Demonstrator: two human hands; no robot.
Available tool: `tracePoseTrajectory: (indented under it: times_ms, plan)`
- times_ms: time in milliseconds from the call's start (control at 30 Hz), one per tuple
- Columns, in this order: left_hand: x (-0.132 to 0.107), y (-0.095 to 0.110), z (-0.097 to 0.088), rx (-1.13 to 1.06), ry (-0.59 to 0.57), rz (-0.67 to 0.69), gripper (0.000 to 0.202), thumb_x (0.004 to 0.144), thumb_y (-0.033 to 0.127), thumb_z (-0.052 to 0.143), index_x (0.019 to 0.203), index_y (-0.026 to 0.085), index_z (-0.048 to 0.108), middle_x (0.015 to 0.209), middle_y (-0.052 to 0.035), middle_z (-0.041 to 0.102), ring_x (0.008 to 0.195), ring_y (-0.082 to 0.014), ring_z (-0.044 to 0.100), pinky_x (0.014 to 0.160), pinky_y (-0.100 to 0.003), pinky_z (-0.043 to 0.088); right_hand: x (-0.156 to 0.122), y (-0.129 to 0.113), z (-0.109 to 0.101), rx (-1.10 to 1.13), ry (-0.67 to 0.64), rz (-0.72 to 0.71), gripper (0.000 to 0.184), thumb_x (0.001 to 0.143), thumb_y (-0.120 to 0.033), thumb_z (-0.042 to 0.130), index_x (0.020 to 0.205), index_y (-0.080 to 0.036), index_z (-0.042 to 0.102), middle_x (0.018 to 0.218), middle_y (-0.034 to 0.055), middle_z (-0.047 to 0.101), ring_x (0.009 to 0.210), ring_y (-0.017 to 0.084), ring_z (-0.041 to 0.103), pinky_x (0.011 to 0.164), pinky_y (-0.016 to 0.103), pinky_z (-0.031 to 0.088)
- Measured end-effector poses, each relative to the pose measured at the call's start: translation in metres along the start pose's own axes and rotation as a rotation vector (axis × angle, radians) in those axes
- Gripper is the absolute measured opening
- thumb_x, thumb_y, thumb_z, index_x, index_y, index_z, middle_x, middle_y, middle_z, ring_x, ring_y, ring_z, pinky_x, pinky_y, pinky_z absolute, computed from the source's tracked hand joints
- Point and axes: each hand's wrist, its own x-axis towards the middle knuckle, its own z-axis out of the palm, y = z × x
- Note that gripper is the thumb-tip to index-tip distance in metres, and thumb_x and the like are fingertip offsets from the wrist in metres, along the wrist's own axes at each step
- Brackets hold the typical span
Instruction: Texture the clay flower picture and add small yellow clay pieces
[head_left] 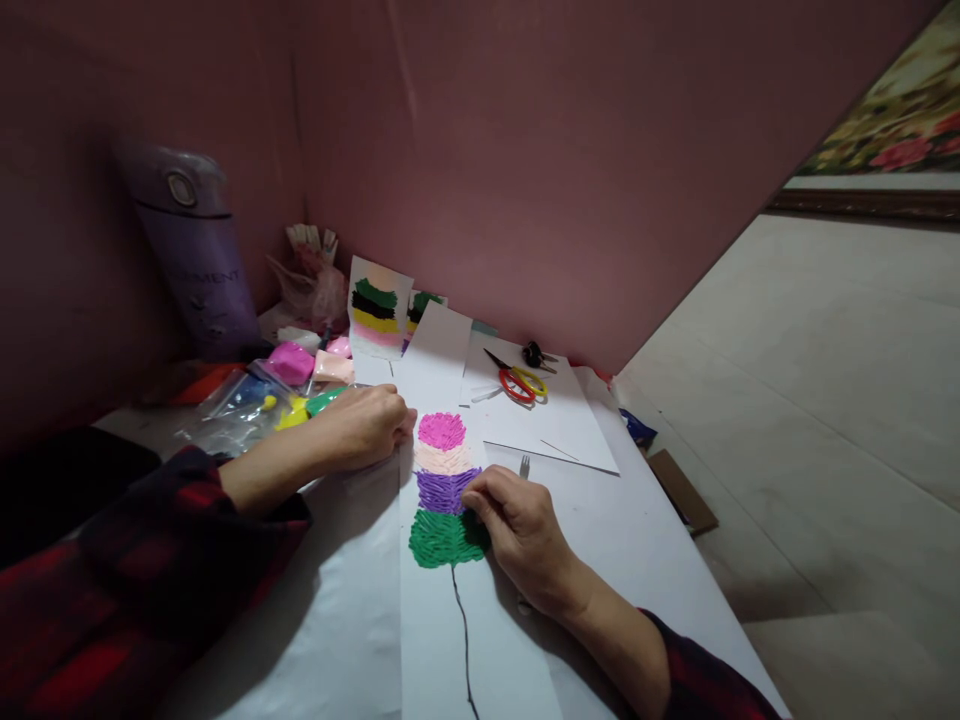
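A strip of white paper [450, 640] lies in front of me with a clay picture [444, 487] on it: stacked bands of pink, cream, purple and green above a black drawn stem. My right hand [521, 530] is closed around a small fork whose tines [524, 464] stick out above the fingers; its fingertips press at the right edge of the purple and green bands. My left hand [366, 425] rests curled on the paper's upper left edge, next to the pink band, holding the sheet down.
Red and yellow scissors [521, 382] and dark keys [535, 354] lie on white sheets behind. Bags of coloured clay [289, 385] sit at the left, by a purple flask [196, 255]. Finished clay cards [377, 310] lean on the pink wall. The table edge drops away at the right.
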Motion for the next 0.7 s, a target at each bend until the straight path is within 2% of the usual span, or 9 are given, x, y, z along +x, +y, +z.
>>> tracePoseTrajectory:
  times_ms: [700]
  plan:
    - [-0.0007,0.0014,-0.0016,-0.005,-0.001,-0.001,0.027,0.083,0.019,0.044,0.073,0.019,0.069,0.089,-0.012,0.063,0.071,-0.0195,0.058,0.065,-0.03,0.037,0.0004,-0.0016,-0.0011,0.017,0.012,0.03,0.021,0.092,-0.015,0.051,0.072,-0.018,0.057,0.066,-0.0003,0.056,0.059,0.013,0.051,0.057,0.026,0.04]
